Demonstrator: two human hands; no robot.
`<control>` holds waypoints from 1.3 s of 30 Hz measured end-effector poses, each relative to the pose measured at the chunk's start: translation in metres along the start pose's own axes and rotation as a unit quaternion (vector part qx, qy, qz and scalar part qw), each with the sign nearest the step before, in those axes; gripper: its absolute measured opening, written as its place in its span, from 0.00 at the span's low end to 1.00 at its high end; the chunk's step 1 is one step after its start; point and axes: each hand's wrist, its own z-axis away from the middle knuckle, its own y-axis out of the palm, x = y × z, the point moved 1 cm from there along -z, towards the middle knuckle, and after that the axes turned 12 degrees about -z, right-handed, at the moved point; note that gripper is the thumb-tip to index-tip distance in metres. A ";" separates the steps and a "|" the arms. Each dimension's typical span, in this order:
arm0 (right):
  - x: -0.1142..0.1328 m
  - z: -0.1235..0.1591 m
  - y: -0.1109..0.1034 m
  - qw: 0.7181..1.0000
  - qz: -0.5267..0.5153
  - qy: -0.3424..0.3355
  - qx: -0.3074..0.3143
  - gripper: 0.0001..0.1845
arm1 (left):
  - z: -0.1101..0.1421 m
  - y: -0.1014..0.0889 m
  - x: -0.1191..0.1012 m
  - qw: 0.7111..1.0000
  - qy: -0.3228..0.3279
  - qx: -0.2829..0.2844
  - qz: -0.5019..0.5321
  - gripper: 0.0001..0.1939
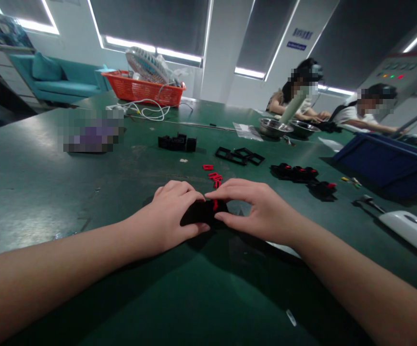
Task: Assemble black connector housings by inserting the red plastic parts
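Observation:
Both of my hands meet on a small black plastic part (198, 215) with a red piece (215, 205) set in it, low on the green table (50, 192). My left hand (170, 211) wraps its fingers round the part's left side. My right hand (253, 206) pinches the right side, thumb under and fingers over. Several loose red pieces (214, 176) lie just beyond my fingertips. Further back lie black blocks (177, 142), black frames (239, 155) and assembled black parts with red inserts (298, 174).
A blue bin (388, 163) stands at the right, with a white tool (410, 230) in front of it. An orange basket (143, 90) and white cables (147, 109) sit at the far side. Two people work at the back right beside metal bowls (284, 127).

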 end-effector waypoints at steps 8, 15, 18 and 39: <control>-0.015 0.011 -0.051 0.989 -0.016 0.122 -0.087 0.13 | 0.000 -0.005 -0.002 1.000 -0.011 0.026 0.008 0.20; -0.054 0.034 -0.104 0.912 0.159 0.334 -0.175 0.11 | 0.000 -0.004 0.000 0.999 -0.011 0.033 0.000 0.22; -0.066 0.043 -0.116 0.875 0.198 0.408 -0.170 0.12 | 0.001 -0.004 0.000 0.999 -0.011 0.034 0.003 0.22; -0.085 0.063 -0.134 0.782 0.180 0.584 -0.124 0.09 | 0.000 -0.002 0.000 0.999 -0.006 0.036 -0.007 0.22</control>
